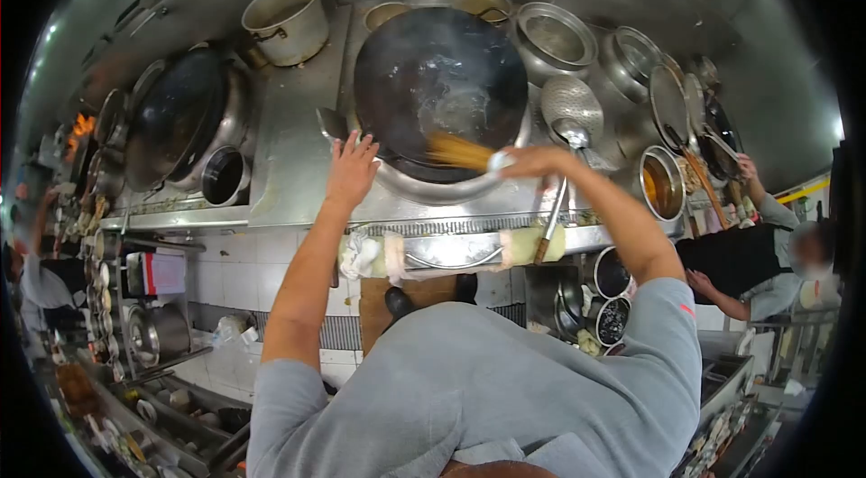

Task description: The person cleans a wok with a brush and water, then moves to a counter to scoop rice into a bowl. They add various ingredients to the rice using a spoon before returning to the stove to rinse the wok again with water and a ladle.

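Observation:
A large black wok (439, 81) with water and foam in it sits on the steel cooking range in front of me. My right hand (532, 160) grips the handle of a bamboo wok brush (460, 151) whose bristles lie inside the wok's near side. My left hand (350, 170) rests flat, fingers spread, on the range top at the wok's left rim, near a ladle bowl (329, 123).
A second black wok (176, 113) stands at the left, a steel pot (287, 20) behind it. Steel bowls (557, 38), a strainer ladle (570, 108) and an oil pot (663, 182) crowd the right. Another person (767, 252) works at the far right.

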`<state>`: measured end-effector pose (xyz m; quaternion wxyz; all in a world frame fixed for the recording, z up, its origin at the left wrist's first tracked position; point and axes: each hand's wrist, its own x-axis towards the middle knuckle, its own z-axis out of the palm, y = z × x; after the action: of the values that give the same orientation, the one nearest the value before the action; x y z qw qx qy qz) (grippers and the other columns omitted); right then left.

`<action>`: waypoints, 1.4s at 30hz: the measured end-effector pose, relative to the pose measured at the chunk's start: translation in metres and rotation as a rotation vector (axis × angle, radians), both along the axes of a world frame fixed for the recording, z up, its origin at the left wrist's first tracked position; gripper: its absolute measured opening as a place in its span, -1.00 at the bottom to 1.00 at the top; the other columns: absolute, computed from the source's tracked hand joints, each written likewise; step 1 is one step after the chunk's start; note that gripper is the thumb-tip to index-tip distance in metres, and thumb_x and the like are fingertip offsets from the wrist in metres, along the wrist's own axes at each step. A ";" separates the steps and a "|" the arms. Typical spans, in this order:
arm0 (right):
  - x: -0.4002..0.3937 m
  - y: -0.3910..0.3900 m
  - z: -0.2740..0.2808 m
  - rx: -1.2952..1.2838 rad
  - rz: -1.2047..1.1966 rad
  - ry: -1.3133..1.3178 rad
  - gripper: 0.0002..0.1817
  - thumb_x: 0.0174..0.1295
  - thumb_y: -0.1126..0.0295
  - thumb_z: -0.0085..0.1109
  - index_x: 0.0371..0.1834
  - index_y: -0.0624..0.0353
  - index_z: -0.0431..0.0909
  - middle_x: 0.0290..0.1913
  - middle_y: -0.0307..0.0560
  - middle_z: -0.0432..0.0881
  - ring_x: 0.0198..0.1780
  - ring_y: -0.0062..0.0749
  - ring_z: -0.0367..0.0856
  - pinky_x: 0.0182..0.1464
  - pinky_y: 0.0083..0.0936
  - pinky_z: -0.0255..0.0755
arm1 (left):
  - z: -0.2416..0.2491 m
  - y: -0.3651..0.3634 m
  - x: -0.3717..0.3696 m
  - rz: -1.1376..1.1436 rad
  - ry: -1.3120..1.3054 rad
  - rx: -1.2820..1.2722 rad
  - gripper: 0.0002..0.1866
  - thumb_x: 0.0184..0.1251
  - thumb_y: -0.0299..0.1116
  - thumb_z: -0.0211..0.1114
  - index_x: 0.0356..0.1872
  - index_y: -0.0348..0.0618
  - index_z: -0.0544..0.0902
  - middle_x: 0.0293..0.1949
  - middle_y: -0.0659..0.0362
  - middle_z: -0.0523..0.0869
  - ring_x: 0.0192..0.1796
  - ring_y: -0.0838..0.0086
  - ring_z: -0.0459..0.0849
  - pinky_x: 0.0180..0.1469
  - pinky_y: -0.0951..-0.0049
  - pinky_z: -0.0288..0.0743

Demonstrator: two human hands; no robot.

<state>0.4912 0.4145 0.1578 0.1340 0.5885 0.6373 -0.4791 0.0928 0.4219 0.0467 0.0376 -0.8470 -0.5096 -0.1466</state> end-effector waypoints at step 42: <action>-0.115 0.118 -0.057 0.534 -0.117 -0.195 -0.26 0.22 -0.04 0.24 0.37 0.14 0.28 -0.16 0.16 0.72 -0.47 -0.11 0.75 -0.56 -0.24 0.66 | 0.010 -0.066 0.147 -0.140 -0.413 -0.069 -0.82 0.27 -0.28 0.33 -0.45 -0.10 0.59 -0.48 0.12 0.66 -0.29 0.23 0.64 -0.14 0.19 0.40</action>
<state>0.3764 0.5322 0.1011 0.0073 0.6819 0.6900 -0.2426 0.2394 0.3563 0.0565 -0.1068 -0.8331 -0.4510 -0.3019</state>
